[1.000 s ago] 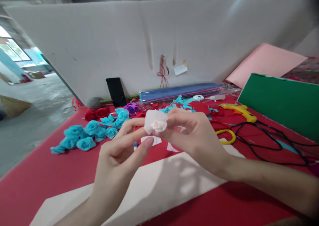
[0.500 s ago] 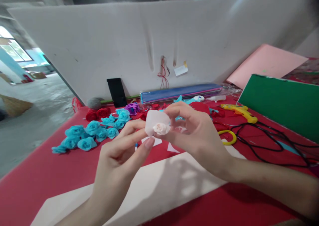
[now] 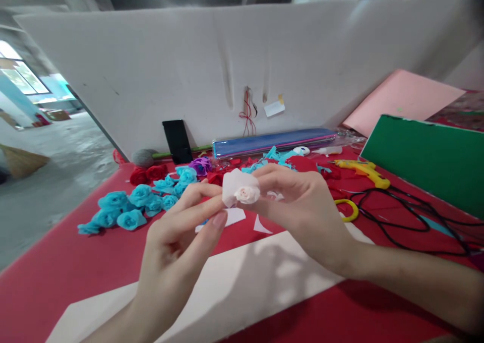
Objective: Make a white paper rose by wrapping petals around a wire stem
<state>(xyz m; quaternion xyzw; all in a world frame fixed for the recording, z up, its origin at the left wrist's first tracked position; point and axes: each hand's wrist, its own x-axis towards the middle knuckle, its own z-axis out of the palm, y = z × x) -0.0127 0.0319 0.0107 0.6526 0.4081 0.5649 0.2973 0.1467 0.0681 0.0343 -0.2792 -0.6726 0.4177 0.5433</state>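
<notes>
A small white paper rose (image 3: 247, 194), with a pale petal (image 3: 231, 184) standing up behind its left side, is held up between both hands. My left hand (image 3: 181, 237) pinches the base and petal from the left with thumb and fingers. From the right, my right hand (image 3: 302, 212) closes its fingertips on the flower's edge. The rose's underside is hidden by the fingers. Below lies a long cream paper sheet (image 3: 264, 277), and white paper scraps (image 3: 261, 226) rest just beyond it.
Blue paper roses (image 3: 131, 220) lie at the left, near red ones (image 3: 157, 172) and a purple one (image 3: 201, 166). A phone (image 3: 177, 141) leans on the white board. A yellow glue gun (image 3: 368, 173), yellow-handled scissors (image 3: 353, 211), black cord (image 3: 393, 222) and green board (image 3: 427, 161) are at the right.
The right fingers have curled closer around the flower's edge, and the petal sits slightly more folded against the rose. Both hands stay in nearly the same place.
</notes>
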